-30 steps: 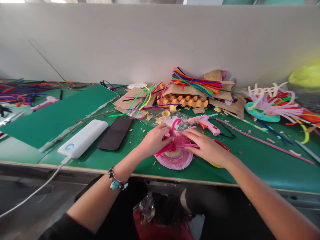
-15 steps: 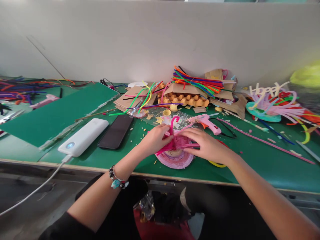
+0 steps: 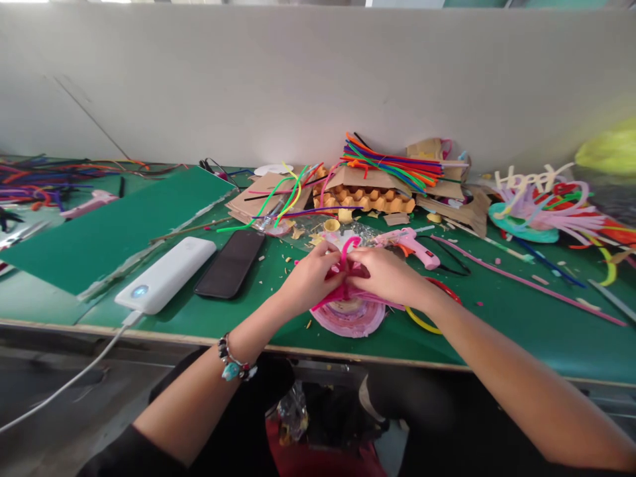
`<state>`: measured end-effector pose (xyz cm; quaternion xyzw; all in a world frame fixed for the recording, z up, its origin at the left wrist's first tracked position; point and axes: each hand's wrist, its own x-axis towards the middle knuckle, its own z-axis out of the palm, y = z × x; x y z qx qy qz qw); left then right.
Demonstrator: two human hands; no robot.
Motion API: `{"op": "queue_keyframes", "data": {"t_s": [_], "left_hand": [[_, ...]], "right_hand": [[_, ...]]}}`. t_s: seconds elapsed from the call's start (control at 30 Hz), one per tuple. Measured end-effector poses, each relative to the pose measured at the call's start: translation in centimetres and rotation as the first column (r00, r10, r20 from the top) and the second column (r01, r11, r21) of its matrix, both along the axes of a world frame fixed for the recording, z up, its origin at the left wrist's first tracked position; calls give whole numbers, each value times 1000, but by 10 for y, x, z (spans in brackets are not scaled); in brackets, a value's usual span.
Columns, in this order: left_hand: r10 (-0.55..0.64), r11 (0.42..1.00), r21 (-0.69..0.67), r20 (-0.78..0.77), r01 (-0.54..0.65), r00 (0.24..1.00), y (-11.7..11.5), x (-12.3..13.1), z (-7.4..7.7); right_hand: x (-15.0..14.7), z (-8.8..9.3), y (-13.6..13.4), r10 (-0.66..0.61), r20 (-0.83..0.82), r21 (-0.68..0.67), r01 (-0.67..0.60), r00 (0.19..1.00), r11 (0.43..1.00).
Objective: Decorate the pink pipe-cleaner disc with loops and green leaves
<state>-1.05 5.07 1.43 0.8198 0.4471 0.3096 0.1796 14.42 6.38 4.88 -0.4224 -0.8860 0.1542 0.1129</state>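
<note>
where the hands [image 3: 314, 277] nearly meet, a pink stem [image 3: 344, 256] rises between.

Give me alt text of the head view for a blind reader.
The left hand and right hand hold pink pipe cleaners over a round pink base on a green table. A power bank and black phone lie to the left, a pink glue gun beyond the right hand.
</note>
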Motion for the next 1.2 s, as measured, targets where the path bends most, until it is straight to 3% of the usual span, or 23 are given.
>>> {"op": "queue_keyframes", "data": {"t_s": [0.3, 0.5, 0.6, 0.9, 1.2], "left_hand": [[-15, 1000, -7, 64, 16, 998, 3, -3, 3], [-5, 999, -45, 111, 10, 994, 2, -3, 4], [-21, 998, -60, 151, 30, 988, 3, -4, 4], [-14, 994, -103, 237, 39, 971, 4, -8, 8], [63, 967, -253, 363, 33, 929, 4, -11, 9]], "right_hand": [[2, -15, 4, -95, -177, -61, 85, 980, 995], [1, -23, 5, -29, -255, -117, -1, 967, 993], [0, -26, 7, -19, -369, -131, -32, 929, 991], [6, -26, 9, -179, -592, -250, 33, 786, 968], [16, -16, 6, -231, -677, -284, 41, 699, 958]]}}
